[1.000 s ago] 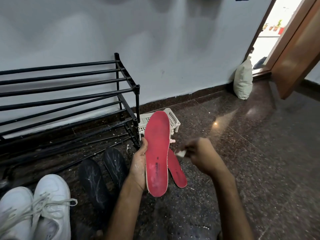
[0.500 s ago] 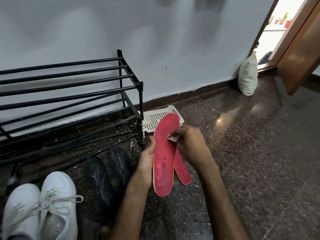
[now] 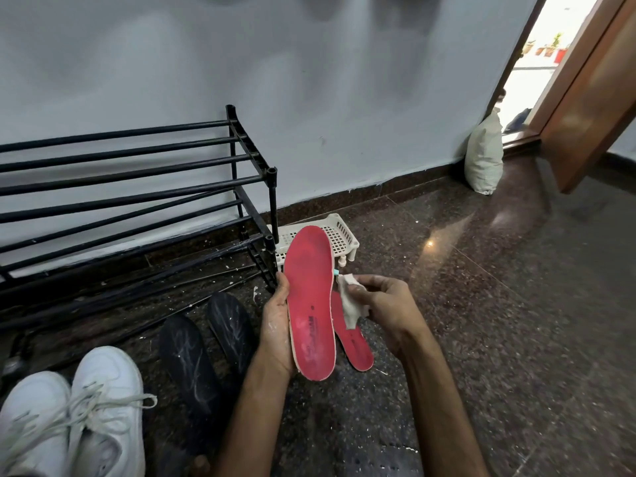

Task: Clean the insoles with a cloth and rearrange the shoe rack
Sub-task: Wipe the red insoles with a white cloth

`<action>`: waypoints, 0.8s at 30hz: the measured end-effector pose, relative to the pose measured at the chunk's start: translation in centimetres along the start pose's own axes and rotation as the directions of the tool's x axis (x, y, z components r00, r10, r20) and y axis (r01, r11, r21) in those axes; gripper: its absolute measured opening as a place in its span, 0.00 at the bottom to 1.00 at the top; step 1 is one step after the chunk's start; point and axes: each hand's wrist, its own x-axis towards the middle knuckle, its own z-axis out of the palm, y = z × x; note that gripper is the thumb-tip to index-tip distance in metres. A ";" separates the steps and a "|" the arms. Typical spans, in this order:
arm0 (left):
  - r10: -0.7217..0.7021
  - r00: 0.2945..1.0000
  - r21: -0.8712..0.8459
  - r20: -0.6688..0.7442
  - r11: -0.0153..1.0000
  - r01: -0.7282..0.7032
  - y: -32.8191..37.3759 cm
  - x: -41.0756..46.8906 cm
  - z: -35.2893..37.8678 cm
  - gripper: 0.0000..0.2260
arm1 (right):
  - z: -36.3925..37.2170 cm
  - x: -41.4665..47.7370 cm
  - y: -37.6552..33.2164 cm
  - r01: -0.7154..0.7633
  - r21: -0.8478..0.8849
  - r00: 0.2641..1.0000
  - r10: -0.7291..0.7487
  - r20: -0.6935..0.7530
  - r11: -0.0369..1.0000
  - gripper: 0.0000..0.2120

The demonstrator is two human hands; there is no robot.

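The shoe rack (image 3: 137, 187), a black frame of bare rails, stands against the pale wall (image 3: 344, 80) on a dark speckled floor (image 3: 499, 321). Just in front of the rack's right end post, the left hand (image 3: 277, 325) grips a red insole (image 3: 309, 297) along its left edge, holding it up off the floor with the toe end uppermost and the printed face toward the camera. To the right of that post, the right hand (image 3: 385, 304) has its fingers curled round a small whitish cloth (image 3: 349, 304), pinched just beside the insole's right edge; whether the cloth actually touches the insole is hard to tell. A second red insole (image 3: 356, 349) lies flat on the floor in front of the rack's right end, partly hidden behind the held one and the cloth. Two black insoles (image 3: 187, 366) (image 3: 230, 325) lie side by side on the floor in front of the rack, scuffed with pale streaks. A pair of white laced shoes (image 3: 69, 425) sits nearer the camera, in front of the rack's left part. A white perforated basket (image 3: 340, 232) rests on the floor right beside the rack's right end. Well to the right of the rack, a pale sack (image 3: 483, 160) leans by the wall next to an open wooden door (image 3: 592, 98)
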 end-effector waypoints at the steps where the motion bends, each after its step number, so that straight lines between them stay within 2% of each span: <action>1: 0.009 1.000 -0.028 0.013 1.000 -0.008 0.1 0.0 0.1 0.33 | 0.1 -0.3 0.0 -0.023 0.006 0.998 0.022 0.060 1.000 0.07; 4: 0.023 0.999 -0.079 0.046 0.997 -0.020 0.6 -0.3 0.3 0.36 | 0.6 -0.8 0.3 -0.047 0.024 0.978 0.041 0.205 0.999 0.05; 7: 0.021 0.998 -0.047 0.057 0.999 -0.018 1.0 -0.7 1.0 0.38 | 1.3 -0.7 0.7 -0.038 0.046 0.977 0.028 0.211 0.998 0.08; 10: 0.067 0.997 -0.010 0.029 0.998 -0.066 0.8 -0.8 1.7 0.38 | 1.9 -0.5 0.9 0.005 0.030 0.992 -0.009 0.126 1.000 0.11; 12: 0.049 0.998 -0.065 0.031 0.997 -0.047 0.4 -1.0 1.9 0.39 | 2.4 -0.5 0.9 0.066 0.039 0.997 -0.067 0.039 0.997 0.10; 13: 0.041 0.998 -0.090 0.046 0.995 -0.036 0.2 -1.1 1.9 0.41 | 2.6 -0.4 0.9 0.111 0.009 0.994 -0.111 -0.003 0.994 0.10; 15: 0.039 0.995 -0.107 0.086 0.994 -0.030 0.0 -1.4 2.0 0.43 | 3.3 -0.6 0.8 0.213 -0.189 0.969 -0.232 -0.084 0.959 0.08; 16: 0.046 0.993 -0.111 0.110 0.993 -0.034 0.0 -1.5 2.0 0.43 | 3.5 -0.9 0.6 0.271 -0.317 0.941 -0.320 -0.112 0.909 0.08; 18: 0.075 0.986 -0.124 0.150 0.991 -0.057 0.4 -1.5 1.9 0.43 | 3.8 -1.5 0.1 0.421 -0.536 0.825 -0.555 -0.109 0.732 0.09; 20: 0.085 0.982 -0.134 0.169 0.989 -0.062 0.8 -1.2 1.7 0.42 | 4.1 -1.8 -0.3 0.551 -0.647 0.711 -0.703 0.033 0.527 0.08; 21: 0.077 0.980 -0.128 0.185 0.990 -0.054 0.8 -1.0 1.7 0.42 | 4.4 -1.9 -0.4 0.581 -0.679 0.697 -0.706 0.130 0.448 0.07; 22: 0.071 0.980 -0.109 0.186 0.993 -0.052 0.8 -1.0 1.9 0.42 | 4.8 -2.1 -0.3 0.577 -0.717 0.714 -0.668 0.210 0.392 0.07; 24: 0.088 0.986 -0.078 0.139 0.994 -0.078 0.6 -0.9 2.1 0.42 | 5.6 -2.6 -0.1 0.556 -0.767 0.745 -0.602 0.288 0.321 0.09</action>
